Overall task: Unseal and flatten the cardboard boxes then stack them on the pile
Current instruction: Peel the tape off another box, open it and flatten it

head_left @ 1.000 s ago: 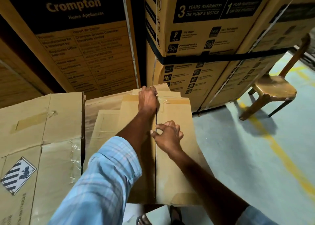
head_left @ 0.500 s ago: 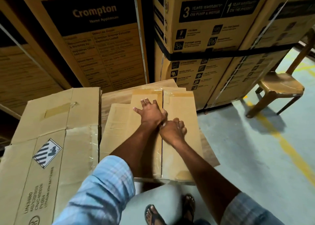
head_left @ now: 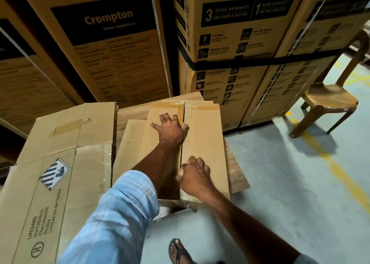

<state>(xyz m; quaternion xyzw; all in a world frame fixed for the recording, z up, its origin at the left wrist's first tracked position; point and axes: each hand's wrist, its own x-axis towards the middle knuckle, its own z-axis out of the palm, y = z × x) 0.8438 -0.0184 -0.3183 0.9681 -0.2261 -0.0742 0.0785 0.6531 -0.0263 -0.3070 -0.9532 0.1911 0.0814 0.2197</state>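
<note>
A brown cardboard box (head_left: 204, 135) lies on a low pile of flattened cardboard (head_left: 130, 141), its top seam running away from me with a dark gap open along it. My left hand (head_left: 170, 128) presses flat with spread fingers on the left flap, near the far end. My right hand (head_left: 195, 176) sits at the seam close to the near end, fingers curled over the right flap's edge and thumb at the gap. Brown tape crosses the box's far end (head_left: 166, 105).
A large flattened box with a lithium battery label (head_left: 54, 171) lies to the left. Tall printed cartons (head_left: 112, 53) and strapped cartons (head_left: 230, 53) wall off the back. A wooden chair (head_left: 328, 99) stands at right on grey floor with a yellow line (head_left: 340, 173). My sandalled foot (head_left: 178, 249) is below.
My right hand has slid along the seam toward me, away from my left hand. My left hand came back from the far edge and spread flat on the left flap.
</note>
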